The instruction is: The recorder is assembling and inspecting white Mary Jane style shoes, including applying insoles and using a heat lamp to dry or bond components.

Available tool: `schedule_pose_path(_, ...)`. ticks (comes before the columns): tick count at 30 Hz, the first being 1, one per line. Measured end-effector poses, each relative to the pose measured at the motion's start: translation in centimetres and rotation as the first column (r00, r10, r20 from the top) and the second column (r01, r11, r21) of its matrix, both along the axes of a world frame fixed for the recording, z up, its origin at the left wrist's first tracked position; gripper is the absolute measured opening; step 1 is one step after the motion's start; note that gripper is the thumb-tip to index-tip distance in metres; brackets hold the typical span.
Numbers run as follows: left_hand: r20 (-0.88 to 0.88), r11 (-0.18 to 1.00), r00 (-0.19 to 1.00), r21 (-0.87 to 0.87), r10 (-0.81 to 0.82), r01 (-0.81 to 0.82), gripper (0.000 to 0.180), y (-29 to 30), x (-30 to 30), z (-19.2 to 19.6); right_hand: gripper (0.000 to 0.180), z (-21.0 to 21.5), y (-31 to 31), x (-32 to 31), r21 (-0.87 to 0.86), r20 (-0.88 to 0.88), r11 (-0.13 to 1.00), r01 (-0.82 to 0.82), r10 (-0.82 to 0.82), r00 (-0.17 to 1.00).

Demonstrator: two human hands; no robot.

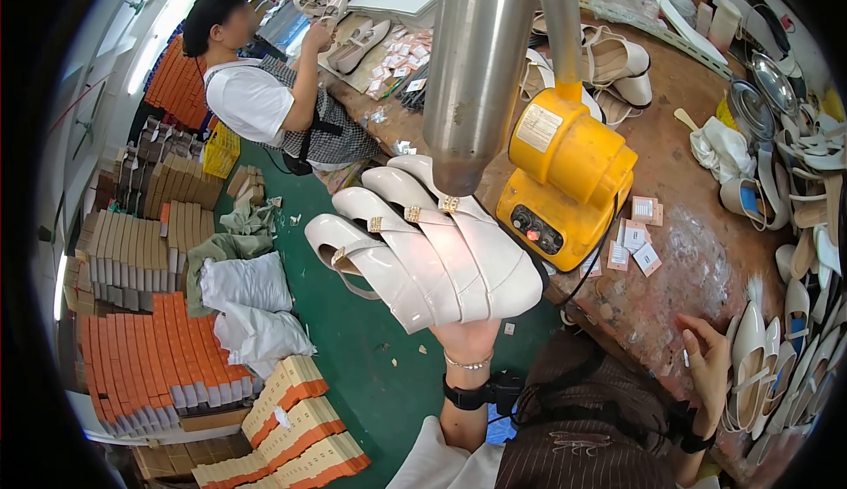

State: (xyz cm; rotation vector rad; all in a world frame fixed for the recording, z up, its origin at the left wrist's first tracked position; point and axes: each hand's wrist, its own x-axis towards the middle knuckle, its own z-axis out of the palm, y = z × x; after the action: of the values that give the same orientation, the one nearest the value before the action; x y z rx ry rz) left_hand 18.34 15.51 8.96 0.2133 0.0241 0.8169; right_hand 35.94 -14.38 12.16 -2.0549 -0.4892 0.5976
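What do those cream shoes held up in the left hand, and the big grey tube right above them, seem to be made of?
The cream shoes look like glossy patent or synthetic leather: bright highlights run along smooth uppers, and small gold-toned buckles sit on the straps. The grey tube looks like brushed metal, with a dull sheen and soft streaks along it. The left hand holds the shoes.

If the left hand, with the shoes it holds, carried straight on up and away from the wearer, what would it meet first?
Most likely the steel nozzle hanging over the bench: the left hand holds the cream shoes up with their buckled straps right beneath its lower end. Whether they already touch is unclear; depth is hard to judge here.
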Motion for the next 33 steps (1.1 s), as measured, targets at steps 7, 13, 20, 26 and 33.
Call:
schedule_pose_path(7, 0.079, 0.997, 0.994, -0.038, 0.071, -0.068, 0.068, 0.1, -0.4, 0.4, 0.029, 0.0, 0.0, -0.3, -0.017, 0.020, 0.999, -0.027, 0.028, 0.999)
schedule_pose_path(13, 0.106, 0.986, 0.982, 0.048, 0.155, -0.161, 0.074, -0.2, -0.2, 1.3, 0.030, 0.3, -0.3, -0.4, -0.035, -0.009, 0.999, -0.040, 0.039, 0.999)
schedule_pose_path(20, -0.352, 0.988, 0.935, 0.154, 0.045, 0.010, 0.076, -1.4, -4.2, 1.0, 0.033, 1.3, -9.0, 2.4, -0.079, 0.306, 0.944, 0.322, -0.284, 0.909)
schedule_pose_path(26, -0.829, 0.798, 0.509, 0.137, -0.232, 0.587, 0.079, -4.3, -9.1, -1.0, 0.041, -0.7, -21.7, 2.3, -0.377, 0.425, 0.739, 0.558, -0.398, 0.813)
schedule_pose_path(33, -0.888, 0.602, 0.325, 0.071, -0.325, 0.795, 0.086, -6.7, -5.5, -3.1, 0.057, -3.3, -26.7, 0.5, -0.497, 0.054, 0.824, 0.274, -0.286, 0.957)
